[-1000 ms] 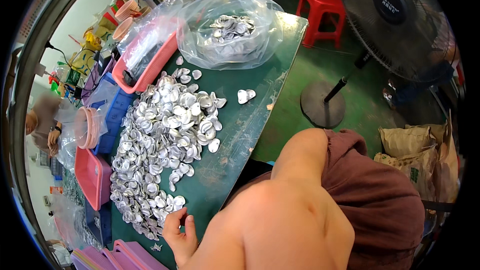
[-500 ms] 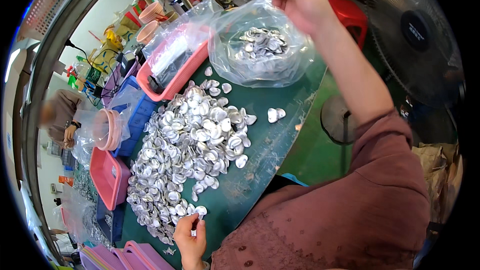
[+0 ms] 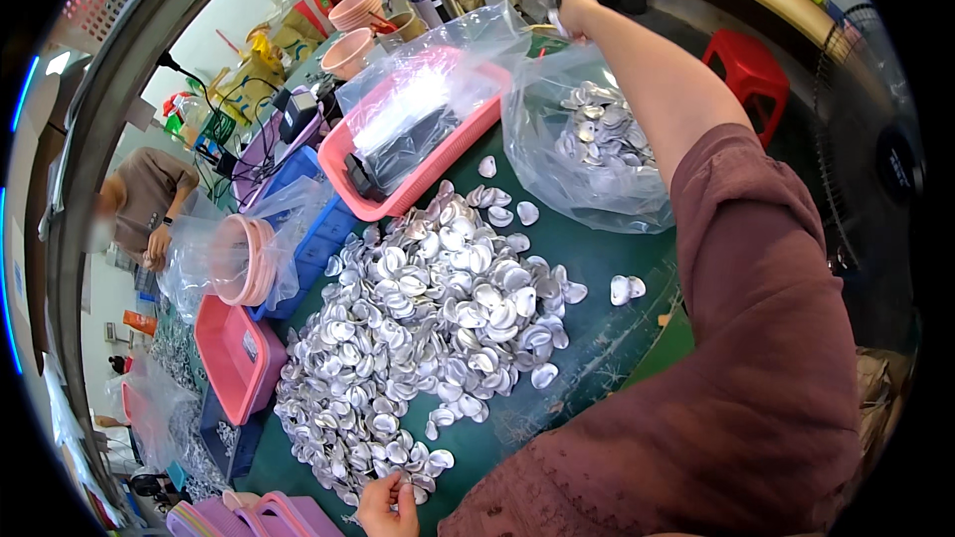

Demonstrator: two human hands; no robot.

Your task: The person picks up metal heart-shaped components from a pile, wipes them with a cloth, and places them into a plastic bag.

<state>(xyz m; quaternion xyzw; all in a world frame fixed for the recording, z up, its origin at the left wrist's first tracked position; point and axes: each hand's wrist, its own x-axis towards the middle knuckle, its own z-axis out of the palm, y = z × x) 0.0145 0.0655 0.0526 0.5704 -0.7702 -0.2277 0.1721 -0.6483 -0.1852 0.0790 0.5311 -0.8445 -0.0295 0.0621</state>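
Observation:
A large heap of small silvery, shell-shaped pieces (image 3: 408, 308) covers the green table (image 3: 587, 348). At the heap's near edge is my left hand (image 3: 390, 509), thumb and fingers curled together; anything between them is too small to make out. My right arm reaches far forward, past a clear plastic bag (image 3: 567, 189) with more silvery pieces (image 3: 607, 129) inside. Beyond the bag's far rim my right hand (image 3: 577, 18) is closed, with a bit of something whitish showing at its fingers. Two silvery pieces (image 3: 627, 288) lie apart from the heap, near the table's right edge.
Behind the heap stands a pink basket (image 3: 373, 204) with plastic bags in it. Blue trays, a pink tray (image 3: 237, 358) and bagged pink cups (image 3: 242, 259) line the left. A red stool (image 3: 748, 85) and a fan (image 3: 875, 149) are at right. Another person (image 3: 149, 204) sits far left.
My view has shifted, so the table things sit lower and farther right. My right hand has come down from above to the bag's far side. My left hand stays by the heap's near edge.

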